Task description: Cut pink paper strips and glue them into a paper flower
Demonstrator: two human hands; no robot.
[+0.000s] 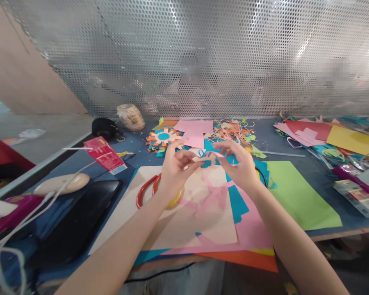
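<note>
My left hand [181, 166] pinches the edge of a small paper flower [206, 164] with a blue, notched centre and pale petals. Close beside it, my right hand [241, 166] has thumb and fingers on a thin pink paper strip [214, 154]. Both hands are raised over a cream paper sheet [175, 229], on which loose pink strips [209, 201] lie scattered. Red-handled scissors [144, 192] rest partly behind my left wrist, beside a yellow ring-shaped handle [175, 200]. Just behind the flower shows a small blue paper loop [201, 153].
Behind lie a finished-looking layered paper flower [163, 136], pink paper [194, 132] and shredded scraps [233, 131]. Green paper [301, 196] is at right. A black phone-like slab [80, 217], white cable [60, 190] and pink packet [105, 154] occupy the left. Perforated metal [160, 53] closes off the back.
</note>
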